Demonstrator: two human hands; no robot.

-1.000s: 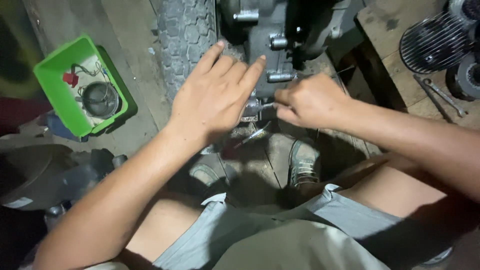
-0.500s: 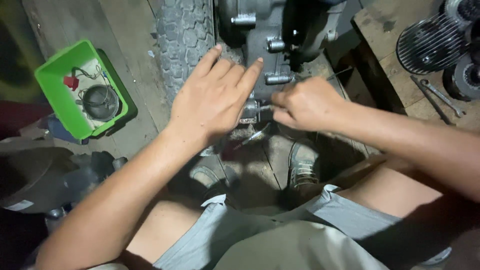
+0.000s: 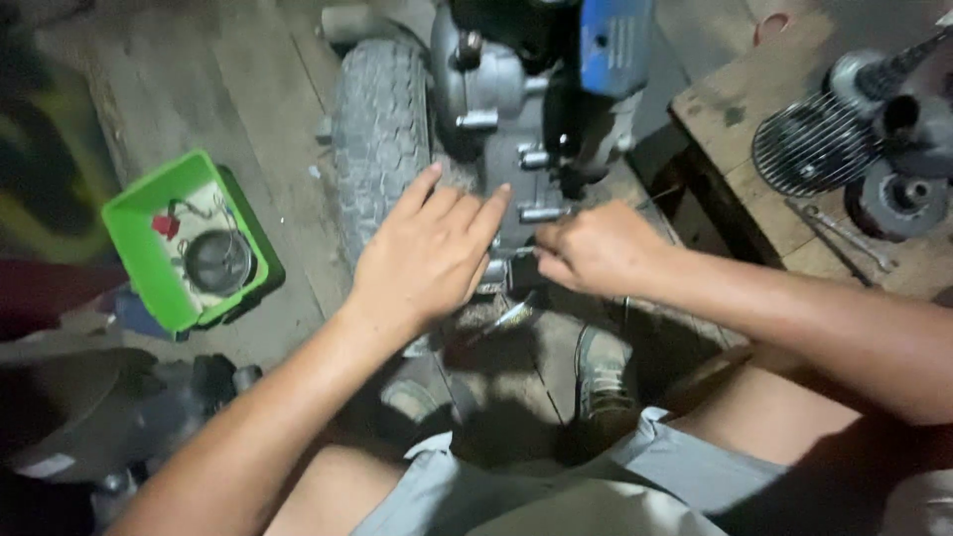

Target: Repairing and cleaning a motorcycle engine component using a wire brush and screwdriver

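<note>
A grey metal engine block point(image 3: 501, 94) with protruding bolts stands beside a knobby tyre point(image 3: 379, 129) on the wooden floor. My left hand point(image 3: 427, 253) lies flat on the lower part of the engine, fingers spread and pointing up and to the right. My right hand point(image 3: 596, 248) is closed into a fist just right of it, pinching a small part at the engine's lower edge; the part itself is hidden by the fingers. A thin metal tool point(image 3: 511, 316) lies on the floor under both hands.
A green plastic tray point(image 3: 149, 268) with a round metal cup and small parts sits on the floor at left. On a wooden bench point(image 3: 735, 119) at right lie a finned cylinder point(image 3: 809, 144), other engine parts and a spanner point(image 3: 844, 233). My shoes point(image 3: 601, 372) rest below.
The view has tilted upward, showing more of the engine and a blue part above. Both hands stay at the same spot on the engine's lower edge.
</note>
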